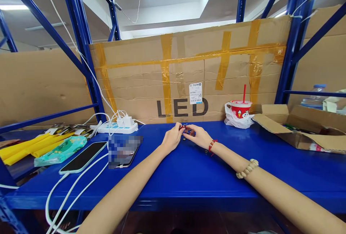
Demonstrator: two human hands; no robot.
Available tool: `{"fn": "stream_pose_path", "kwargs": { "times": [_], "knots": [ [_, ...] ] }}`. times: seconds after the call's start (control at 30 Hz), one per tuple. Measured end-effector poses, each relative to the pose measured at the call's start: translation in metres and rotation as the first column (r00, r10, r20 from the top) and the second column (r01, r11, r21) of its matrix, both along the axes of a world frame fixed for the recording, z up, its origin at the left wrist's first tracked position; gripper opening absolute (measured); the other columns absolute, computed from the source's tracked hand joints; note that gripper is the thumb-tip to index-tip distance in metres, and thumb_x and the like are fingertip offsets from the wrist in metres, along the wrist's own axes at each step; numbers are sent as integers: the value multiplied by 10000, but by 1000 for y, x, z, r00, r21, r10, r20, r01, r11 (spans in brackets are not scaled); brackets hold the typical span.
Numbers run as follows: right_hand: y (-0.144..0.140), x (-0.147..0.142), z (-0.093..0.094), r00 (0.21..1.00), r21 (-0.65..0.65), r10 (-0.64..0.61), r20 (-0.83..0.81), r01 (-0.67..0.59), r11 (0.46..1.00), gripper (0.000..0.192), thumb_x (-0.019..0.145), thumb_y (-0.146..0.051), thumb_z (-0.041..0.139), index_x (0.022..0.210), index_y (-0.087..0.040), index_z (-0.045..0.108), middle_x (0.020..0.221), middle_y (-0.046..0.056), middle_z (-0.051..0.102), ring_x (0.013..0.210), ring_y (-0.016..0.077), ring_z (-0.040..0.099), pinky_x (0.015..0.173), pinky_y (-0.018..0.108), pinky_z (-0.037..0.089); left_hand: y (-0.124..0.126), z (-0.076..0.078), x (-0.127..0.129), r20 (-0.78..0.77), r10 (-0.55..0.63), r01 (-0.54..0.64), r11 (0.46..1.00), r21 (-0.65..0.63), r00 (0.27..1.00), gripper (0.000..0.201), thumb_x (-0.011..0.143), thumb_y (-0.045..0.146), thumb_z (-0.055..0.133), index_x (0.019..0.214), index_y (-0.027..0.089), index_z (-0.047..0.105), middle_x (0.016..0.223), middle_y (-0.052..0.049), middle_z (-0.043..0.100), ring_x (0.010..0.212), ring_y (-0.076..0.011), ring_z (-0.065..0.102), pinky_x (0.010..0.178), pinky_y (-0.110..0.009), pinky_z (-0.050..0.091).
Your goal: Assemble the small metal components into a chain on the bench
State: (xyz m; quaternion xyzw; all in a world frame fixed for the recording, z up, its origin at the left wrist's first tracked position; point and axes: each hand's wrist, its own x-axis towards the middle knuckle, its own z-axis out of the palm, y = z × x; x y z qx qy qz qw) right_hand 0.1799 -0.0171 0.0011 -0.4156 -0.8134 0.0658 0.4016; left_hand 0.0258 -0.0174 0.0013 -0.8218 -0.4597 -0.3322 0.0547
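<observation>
Over the far middle of the blue shelf top, my two hands meet at the fingertips. My left hand pinches a small dark red thing, too small for me to tell its kind. From the other side my right hand grips the same thing between thumb and fingers. A red beaded bracelet circles my right wrist, and a pale chunky-bead bracelet sits further up that forearm. Small dark bits lie on the shelf just below my fingers.
To the left are a phone, a second, partly blurred phone, white cables, a power strip and a teal packet. A red cup in a plastic bag and an open carton stand right. Cardboard walls the back.
</observation>
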Motion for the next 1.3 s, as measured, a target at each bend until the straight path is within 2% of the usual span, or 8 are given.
{"fn": "stream_pose_path", "kwargs": {
  "times": [0.13, 0.33, 0.43, 0.57, 0.73, 0.97, 1.13, 1.3],
  "knots": [
    [-1, -2, -1, 999, 7, 21, 30, -21, 1000, 250, 762, -357, 468, 925, -188, 554, 863, 29, 613, 632, 106, 560, 596, 237, 441, -2, 0, 0, 6, -65, 66, 997, -30, 998, 184, 892, 317, 202, 924, 217, 352, 871, -15, 574, 793, -160, 580, 635, -246, 410],
    [-1, 0, -1, 998, -52, 52, -33, -53, 997, 341, 801, -426, 399, 1037, -227, 546, 701, -7, 629, 544, 99, 555, 520, 218, 422, 1, 0, 0, 77, -32, 37, 996, -76, 997, 172, 891, 307, 217, 974, 224, 343, 897, -23, 592, 806, -178, 591, 626, -260, 415],
    [0, 0, -2, 997, -78, 49, -67, -54, 996, 398, 804, -437, 388, 1126, -235, 508, 696, -9, 631, 532, 99, 549, 504, 219, 419, 1, 0, 0, 77, -32, 39, 995, -91, 996, 163, 889, 286, 239, 1007, 232, 337, 927, -25, 592, 841, -176, 587, 648, -261, 419],
    [-1, -1, -1, 997, -64, 9, -76, -14, 998, 385, 823, -406, 363, 1124, -231, 526, 746, 9, 624, 552, 100, 537, 502, 221, 417, -1, 1, 0, 67, -9, 16, 994, -110, 998, 175, 889, 286, 247, 1026, 233, 344, 905, -23, 592, 836, -165, 589, 672, -259, 424],
    [-4, -3, 2, 997, -18, -13, -80, 12, 1000, 385, 838, -382, 326, 1096, -207, 553, 793, 30, 560, 633, 111, 524, 535, 225, 423, -1, 0, 0, 80, -46, 48, 999, -22, 996, 186, 884, 250, 270, 1045, 218, 357, 976, -36, 569, 886, -147, 559, 734, -262, 427],
    [-3, -3, 2, 999, -56, -4, -43, 2, 998, 378, 845, -329, 312, 1142, -199, 509, 771, 13, 501, 642, 105, 507, 570, 226, 414, -1, 1, -1, 18, -103, 101, 989, 108, 994, 260, 884, 206, 252, 1100, 209, 397, 1021, -38, 521, 955, -126, 490, 823, -244, 396],
    [-2, 1, 2, 997, 3, -69, 42, 69, 998, 336, 830, -363, 356, 1066, -222, 549, 764, 7, 528, 672, 111, 511, 594, 223, 397, 0, 0, -2, -77, -50, 59, 992, 113, 996, 301, 879, 183, 250, 1115, 247, 426, 943, -22, 501, 874, -122, 493, 778, -225, 399],
    [-5, 3, 5, 986, 21, -99, 133, 97, 995, 316, 827, -402, 346, 924, -228, 592, 718, -3, 545, 644, 112, 501, 565, 219, 369, 0, 1, -2, -101, -75, 87, 989, 119, 992, 312, 875, 165, 249, 1115, 251, 430, 957, -24, 491, 889, -125, 480, 787, -227, 393]
  ]
}}
